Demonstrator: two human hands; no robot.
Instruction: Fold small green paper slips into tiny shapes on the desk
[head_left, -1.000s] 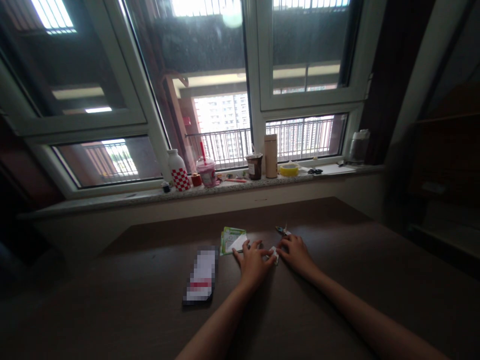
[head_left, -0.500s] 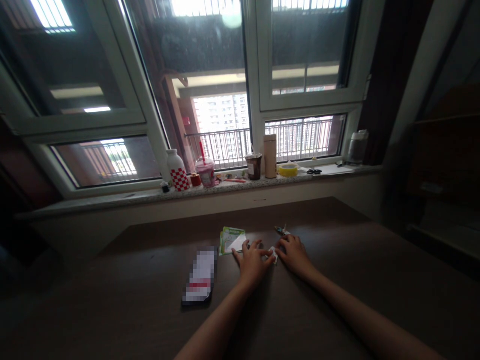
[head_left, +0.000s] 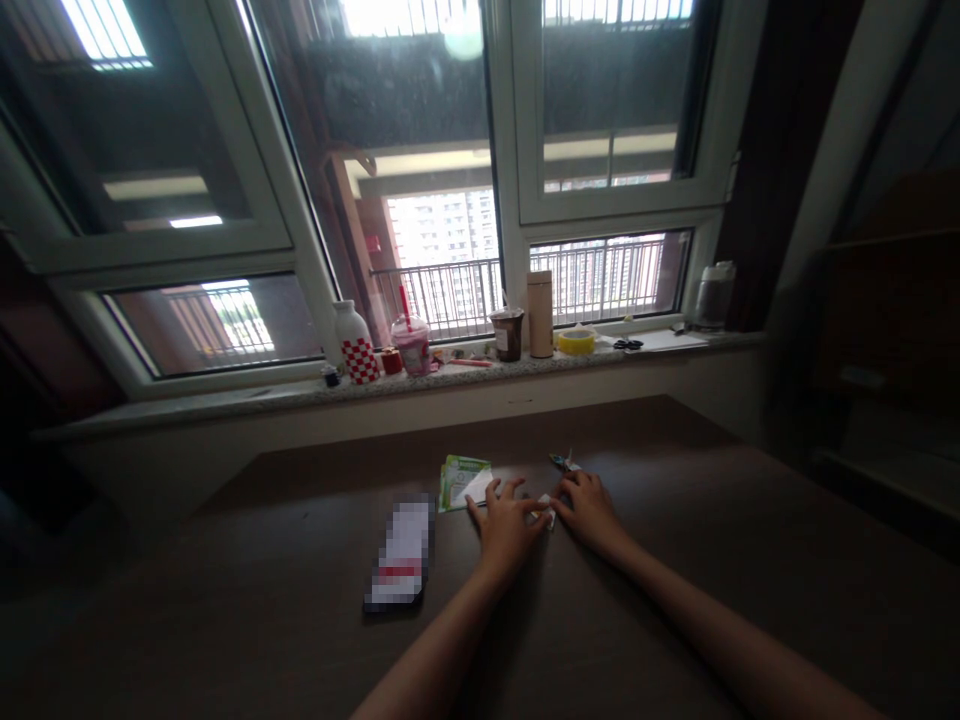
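Observation:
Between my two hands is a small piece of white paper (head_left: 550, 519) with a bit of colour on it, mostly covered by fingers. My left hand (head_left: 506, 525) pinches its left side between thumb and forefinger, while the other fingers spread toward a few green-and-white printed cards (head_left: 456, 480). The fingertips of my right hand (head_left: 589, 508) press together at the paper's right side; its thumb is partly hidden. Just beyond the right hand's knuckles lies a small folded, coloured paper scrap (head_left: 564, 461), its shape hard to make out.
A phone with a blurred screen (head_left: 401, 555) lies left of my forearm on the brown table (head_left: 262, 580). Along the windowsill (head_left: 300, 392) stand a checkered bottle (head_left: 355, 345), lidded drink cups (head_left: 412, 345), a tan flask (head_left: 540, 315), yellow tape (head_left: 576, 343) and black scissors (head_left: 628, 344).
Both hands stay in nearly the same place around the small paper, with only slight finger shifts. Cards, phone and sill items have not moved.

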